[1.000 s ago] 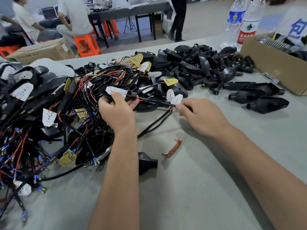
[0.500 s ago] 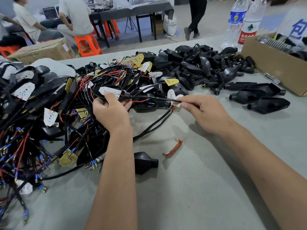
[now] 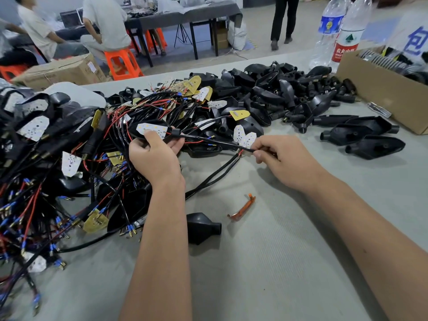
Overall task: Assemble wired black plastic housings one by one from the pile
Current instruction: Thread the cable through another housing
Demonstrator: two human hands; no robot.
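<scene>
My left hand [image 3: 155, 158] grips a black plastic housing with a white LED board [image 3: 151, 130] at the near edge of the wired pile [image 3: 69, 158]. A black sleeved cable [image 3: 208, 141] runs from that housing to the right. My right hand [image 3: 281, 158] pinches the cable's far end between thumb and fingers, where red and black wires show. A heap of empty black housings [image 3: 289, 96] lies at the back right, and three more [image 3: 361, 137] sit apart on the right.
A single black housing shell [image 3: 201, 227] and an orange clip [image 3: 242, 207] lie on the grey table [image 3: 278, 262] near my forearms. A cardboard box [image 3: 382, 93] and two water bottles [image 3: 335, 33] stand at the back right. People sit at tables beyond.
Both hands have shifted slightly with the housing and cable; my right hand has slid along to the cable's end and keeps it taut.
</scene>
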